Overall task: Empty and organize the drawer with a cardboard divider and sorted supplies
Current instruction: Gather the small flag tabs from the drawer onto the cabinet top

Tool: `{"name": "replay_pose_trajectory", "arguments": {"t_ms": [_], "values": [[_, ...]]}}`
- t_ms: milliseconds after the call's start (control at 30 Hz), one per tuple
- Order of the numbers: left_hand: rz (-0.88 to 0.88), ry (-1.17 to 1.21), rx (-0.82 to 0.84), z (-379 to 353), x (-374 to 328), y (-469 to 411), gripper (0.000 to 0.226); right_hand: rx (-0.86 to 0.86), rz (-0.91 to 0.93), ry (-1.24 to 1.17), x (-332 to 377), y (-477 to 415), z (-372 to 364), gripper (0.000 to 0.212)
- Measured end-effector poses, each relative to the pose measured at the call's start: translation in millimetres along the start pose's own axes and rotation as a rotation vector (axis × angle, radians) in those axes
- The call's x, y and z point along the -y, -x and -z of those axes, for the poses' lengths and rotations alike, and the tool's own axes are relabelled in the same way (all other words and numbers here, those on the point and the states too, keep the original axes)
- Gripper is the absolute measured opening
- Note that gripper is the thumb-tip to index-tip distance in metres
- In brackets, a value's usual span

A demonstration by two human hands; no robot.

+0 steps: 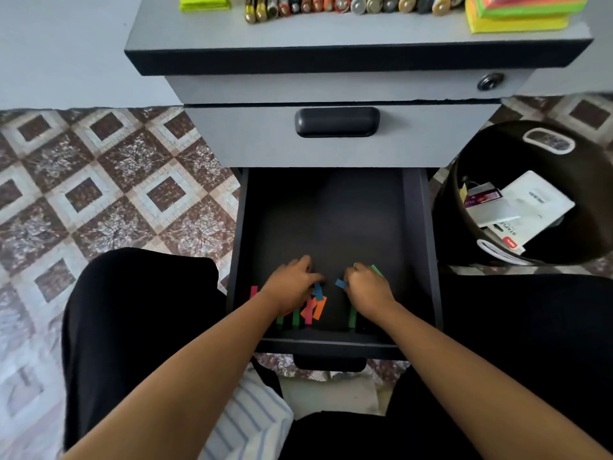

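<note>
In the matte black drawer (418, 227), my left hand (292, 284) and right hand (369, 287), curled and apart, seemingly pinch flat coloured paper strips (317, 310).

Drawer (418, 227) matt dark laminate; paper strips (313, 308) matt, coloured; handle (337, 122) smooth plastic; bin (464, 227) glossy black plastic.

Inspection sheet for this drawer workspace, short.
Surface: drawer open, dark inside.
Job's things: coloured strips scattered near its front; no divider seen.
Clutter: batteries and sticky notes on the cabinet top.
Grips: left hand fingertips at the strips, hold unclear; right hand curled round strips.
Cables: nothing seen.
Surroundings: bin with boxes at right; tiled floor.
</note>
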State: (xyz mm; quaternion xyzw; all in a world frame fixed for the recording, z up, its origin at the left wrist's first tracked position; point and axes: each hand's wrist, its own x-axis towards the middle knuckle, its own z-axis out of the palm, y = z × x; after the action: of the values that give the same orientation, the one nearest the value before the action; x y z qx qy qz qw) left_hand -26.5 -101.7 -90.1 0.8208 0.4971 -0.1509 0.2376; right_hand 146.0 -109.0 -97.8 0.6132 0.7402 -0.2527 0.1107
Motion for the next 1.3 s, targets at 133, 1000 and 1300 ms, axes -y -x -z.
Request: {"name": "replay_pose_trajectory", "arguments": {"t_ms": [133,1000,1300], "values": [[-0.018,-0.089,-0.028,-1,0,1,0.036,-0.018,0.025,-0.044,-2,2,1,0.022],[0.047,-0.048,0.058,-9,4,5,0.029,-0.087,-0.355,-0.564,-34,19,-7,0.016],[0.085,-0.011,0.085,-6,4,6,0.022,-0.066,-0.326,-0.554,-32,23,-11,0.011]]}}
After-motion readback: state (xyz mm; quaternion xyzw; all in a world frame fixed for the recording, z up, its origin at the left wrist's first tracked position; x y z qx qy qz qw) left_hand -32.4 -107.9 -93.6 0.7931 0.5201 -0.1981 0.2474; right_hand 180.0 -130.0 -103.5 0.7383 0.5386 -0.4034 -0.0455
